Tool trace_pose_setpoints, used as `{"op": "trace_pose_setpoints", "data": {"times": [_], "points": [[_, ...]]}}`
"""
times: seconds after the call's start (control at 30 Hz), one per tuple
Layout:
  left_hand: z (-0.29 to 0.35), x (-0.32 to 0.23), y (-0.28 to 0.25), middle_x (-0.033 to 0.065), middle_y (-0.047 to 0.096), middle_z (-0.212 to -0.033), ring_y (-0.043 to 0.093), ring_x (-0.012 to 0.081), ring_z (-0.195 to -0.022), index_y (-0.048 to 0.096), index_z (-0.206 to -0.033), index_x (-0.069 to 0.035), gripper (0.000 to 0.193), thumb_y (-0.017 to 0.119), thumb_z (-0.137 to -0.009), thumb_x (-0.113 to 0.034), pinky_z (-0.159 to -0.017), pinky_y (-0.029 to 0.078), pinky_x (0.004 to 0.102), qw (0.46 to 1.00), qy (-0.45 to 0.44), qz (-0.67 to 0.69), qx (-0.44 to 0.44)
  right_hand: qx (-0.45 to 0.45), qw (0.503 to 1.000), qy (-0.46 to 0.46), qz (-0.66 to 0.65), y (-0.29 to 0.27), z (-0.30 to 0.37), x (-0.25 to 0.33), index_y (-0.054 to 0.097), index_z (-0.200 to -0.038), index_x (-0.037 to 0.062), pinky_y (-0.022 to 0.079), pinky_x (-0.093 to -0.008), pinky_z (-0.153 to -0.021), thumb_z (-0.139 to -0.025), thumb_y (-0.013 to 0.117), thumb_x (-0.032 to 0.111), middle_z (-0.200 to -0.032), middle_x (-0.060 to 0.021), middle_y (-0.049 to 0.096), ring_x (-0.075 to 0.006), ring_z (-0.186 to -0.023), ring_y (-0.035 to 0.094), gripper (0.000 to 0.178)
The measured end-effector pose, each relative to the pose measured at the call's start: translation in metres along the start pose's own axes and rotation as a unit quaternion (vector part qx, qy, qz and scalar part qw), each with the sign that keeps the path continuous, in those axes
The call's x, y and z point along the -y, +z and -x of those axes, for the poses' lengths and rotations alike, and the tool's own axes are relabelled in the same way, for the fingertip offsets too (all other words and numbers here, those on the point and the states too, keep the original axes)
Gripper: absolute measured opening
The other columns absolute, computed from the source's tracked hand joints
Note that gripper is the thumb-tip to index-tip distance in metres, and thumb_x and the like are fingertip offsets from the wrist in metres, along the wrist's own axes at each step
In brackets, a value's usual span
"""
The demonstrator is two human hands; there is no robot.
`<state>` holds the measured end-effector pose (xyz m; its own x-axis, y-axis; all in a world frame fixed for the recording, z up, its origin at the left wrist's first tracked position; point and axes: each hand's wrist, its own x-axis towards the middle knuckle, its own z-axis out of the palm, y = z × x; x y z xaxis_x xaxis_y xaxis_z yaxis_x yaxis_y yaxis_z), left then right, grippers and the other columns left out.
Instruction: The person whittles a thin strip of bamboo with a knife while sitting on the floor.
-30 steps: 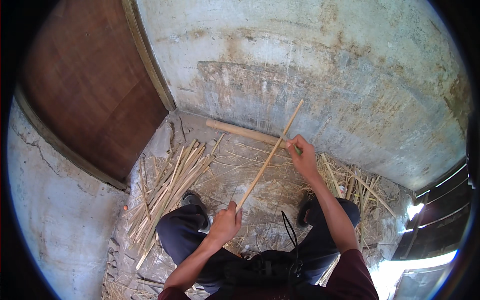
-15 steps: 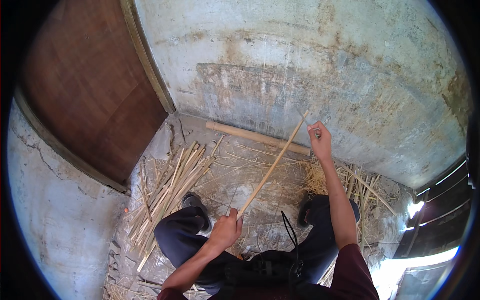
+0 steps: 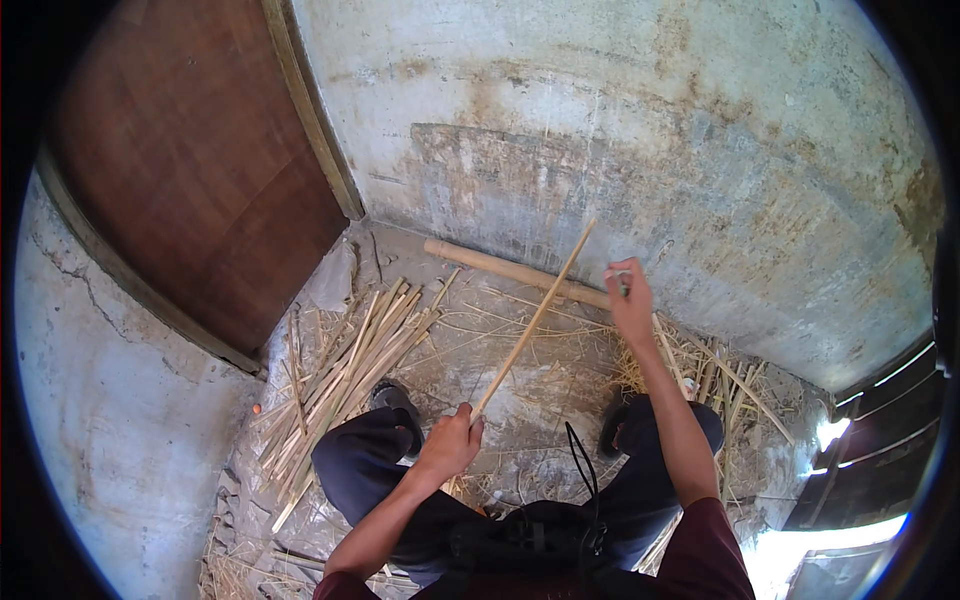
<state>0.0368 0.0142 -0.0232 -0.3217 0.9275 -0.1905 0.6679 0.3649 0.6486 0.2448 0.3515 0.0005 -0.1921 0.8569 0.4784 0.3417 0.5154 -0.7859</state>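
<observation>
1. Strip of pale wood (image 3: 533,332) slants away from us above the floor (image 3: 570,395), its free tip toward the stained wall (image 3: 560,170).

2. Left hand (image 3: 450,445), ours, is clamped on the near end; our right hand (image 3: 630,303), fingers curled round a small greenish object (image 3: 624,288) they mostly hide, stands apart from the strip, just right of its upper stretch.

3. We read the step in hand as steadying the strip by one end, with the right hand off it.

4. Any fresh touch, we judge, calls for a firm left hold and right fingertips clear of the strip's edges.

5. Beyond, we see a round pole (image 3: 510,268) near the wall's foot, loose strips (image 3: 350,385) heaped left, straw (image 3: 628,372) right, and a brown door (image 3: 200,170).
</observation>
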Motion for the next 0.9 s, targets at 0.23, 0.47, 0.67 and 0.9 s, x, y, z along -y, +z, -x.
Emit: {"op": "trace_pose_setpoints", "data": {"times": [0.23, 0.47, 0.67, 0.9], "points": [[-0.015, 0.003, 0.003, 0.0374, 0.071, -0.09, 0.07, 0.0571, -0.094, 0.06, -0.115, 0.008, 0.039, 0.059, -0.109, -0.031, -0.087, 0.052, 0.0631, 0.999, 0.003, 0.02, 0.035, 0.271, 0.942, -0.194, 0.043, 0.022, 0.063, 0.053, 0.063, -0.116, 0.0096, 0.05, -0.0425, -0.059, -0.105, 0.07, 0.022, -0.08, -0.0125, 0.072, -0.028, -0.064, 0.07, 0.017], [-0.027, -0.011, -0.016, 0.0359, 0.07, -0.09, 0.069, 0.0553, -0.09, 0.06, -0.11, 0.008, 0.043, 0.058, -0.11, -0.035, -0.084, 0.05, 0.0619, 0.997, -0.006, 0.068, 0.042, 0.309, 0.929, -0.202, 0.019, 0.019, 0.087, 0.067, 0.062, -0.117, 0.0102, 0.054, -0.0489, -0.061, -0.105, 0.069, 0.024, -0.088, -0.0175, 0.075, -0.0385, -0.071, 0.072, 0.019], [-0.026, -0.041, -0.027, 0.0374, 0.069, -0.087, 0.069, 0.0566, -0.087, 0.053, -0.111, 0.007, 0.033, 0.054, -0.112, -0.026, -0.079, 0.051, 0.0644, 0.999, 0.037, -0.012, -0.018, 0.282, 0.944, -0.17, -0.011, 0.01, 0.084, 0.078, 0.062, -0.117, 0.0091, 0.051, -0.0496, -0.061, -0.105, 0.069, 0.023, -0.082, -0.016, 0.072, -0.0387, -0.068, 0.07, 0.02], [-0.034, -0.064, -0.021, 0.0358, 0.07, -0.082, 0.069, 0.0586, -0.08, 0.051, -0.108, 0.004, 0.027, 0.056, -0.111, -0.022, -0.076, 0.054, 0.0671, 0.989, 0.038, -0.089, -0.108, 0.262, 0.952, -0.156, -0.015, 0.004, 0.084, 0.079, 0.061, -0.116, 0.0094, 0.049, -0.05, -0.06, -0.106, 0.069, 0.023, -0.078, -0.0147, 0.07, -0.039, -0.066, 0.069, 0.019]]}}
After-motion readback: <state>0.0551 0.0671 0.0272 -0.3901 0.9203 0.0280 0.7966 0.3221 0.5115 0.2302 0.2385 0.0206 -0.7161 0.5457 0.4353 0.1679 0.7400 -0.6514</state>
